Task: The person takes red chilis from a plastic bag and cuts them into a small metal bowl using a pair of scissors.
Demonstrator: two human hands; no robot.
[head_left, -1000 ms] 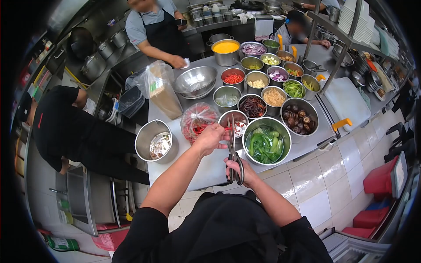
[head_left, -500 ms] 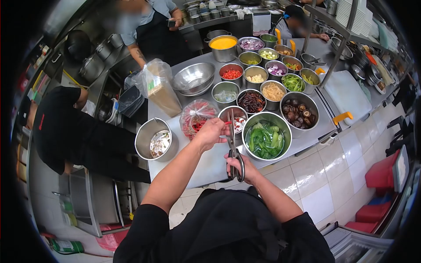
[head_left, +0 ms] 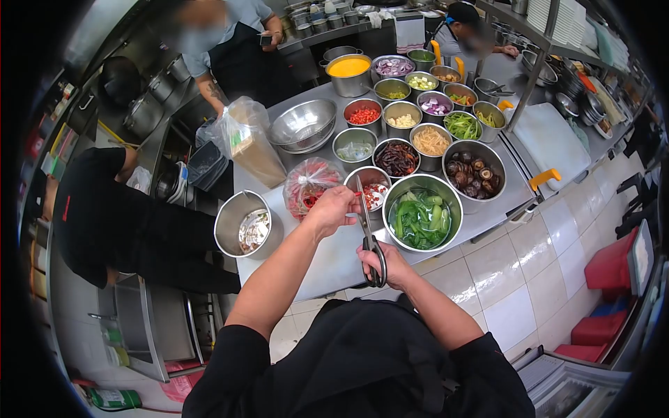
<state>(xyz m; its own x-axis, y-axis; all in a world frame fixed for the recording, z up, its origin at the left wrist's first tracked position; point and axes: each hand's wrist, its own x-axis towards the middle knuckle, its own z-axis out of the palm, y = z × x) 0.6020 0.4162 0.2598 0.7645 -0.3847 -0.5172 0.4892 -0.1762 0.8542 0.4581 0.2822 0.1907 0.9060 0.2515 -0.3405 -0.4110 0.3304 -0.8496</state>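
My left hand point(head_left: 334, 210) is closed in a pinch on a red chili point(head_left: 358, 198), only a bit of which shows at the fingertips. In my right hand point(head_left: 391, 263) is a pair of scissors point(head_left: 365, 217), its black handles in my grip and its blades pointing away from me beside the chili. Just beyond the blades stands a metal pot point(head_left: 377, 214) with cut red pieces inside. A clear plastic bag of red chilies point(head_left: 311, 182) lies left of it, behind my left hand. Green vegetables point(head_left: 420, 221) soak in a larger metal pot to the right.
Left of my forearm stands a metal pot point(head_left: 235, 221) with scraps at its bottom. Several metal pots of chopped ingredients, including mushrooms point(head_left: 476, 174) and dried chilies point(head_left: 397, 159), crowd the steel table. A metal bowl point(head_left: 303, 122) sits farther back. Co-workers point(head_left: 125, 216) stand around.
The scissor blades look closer together and their tips have swung slightly left. Both hands stay nearly in place, and the whole view has shifted a little.
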